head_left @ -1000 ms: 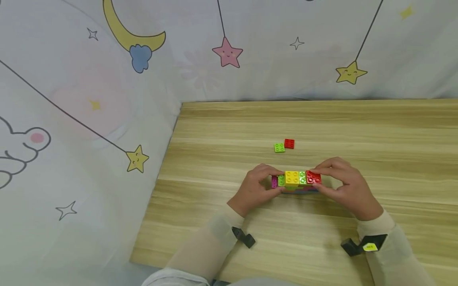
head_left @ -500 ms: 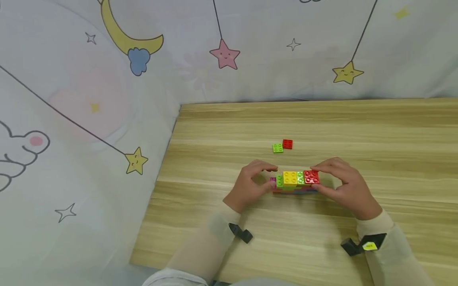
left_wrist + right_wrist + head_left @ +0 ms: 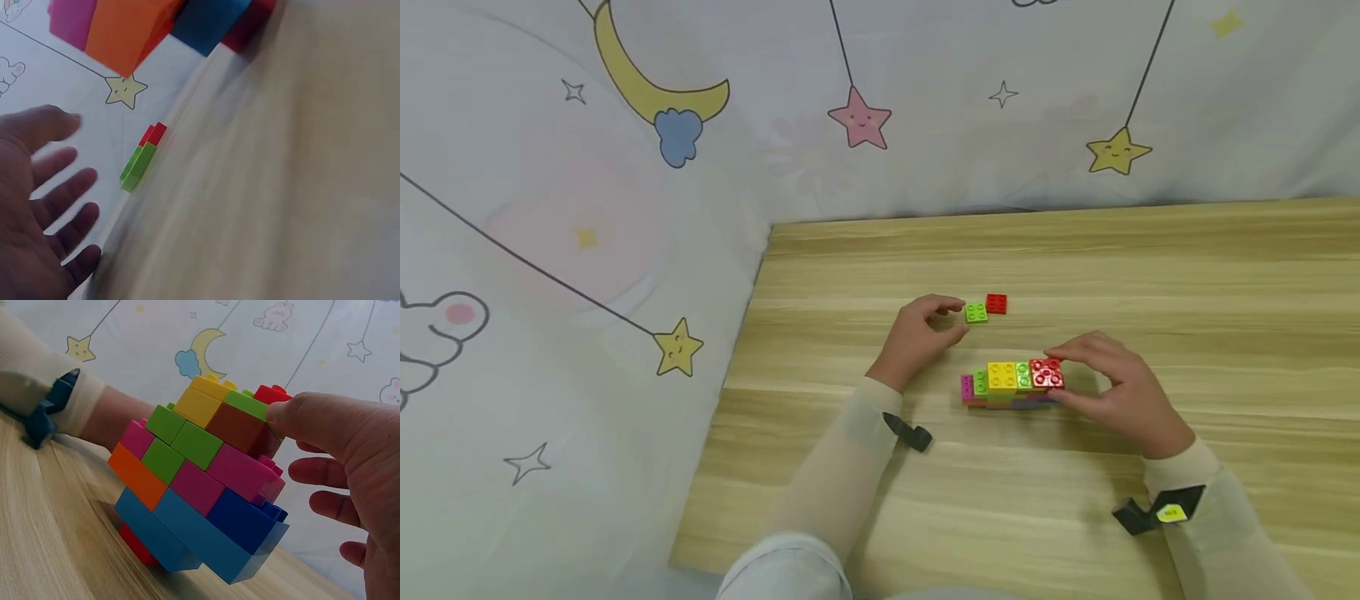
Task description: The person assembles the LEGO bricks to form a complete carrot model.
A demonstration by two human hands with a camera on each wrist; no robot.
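On the table stands a built stack of toy building bricks (image 3: 194, 465), with yellow, green and red on top and blue and orange lower down. My right hand (image 3: 1123, 392) pinches the red brick (image 3: 1047, 374) at the stack's top right end between thumb and fingers. In the right wrist view its thumb (image 3: 294, 415) lies against that upper corner. My left hand (image 3: 917, 337) is left of a loose green brick (image 3: 976, 313), fingers spread and nothing held. The left wrist view shows that hand (image 3: 44, 194) apart from the green brick (image 3: 139, 167).
A loose red brick (image 3: 997, 303) lies against the green one's upper right corner. The wooden table (image 3: 820, 300) ends at a printed cloth (image 3: 940, 167) behind and to the left. Each wrist wears a black camera mount.
My left hand has let go of the stack's left end and moved up and away to the loose green brick. My right hand keeps its pinch on the stack.
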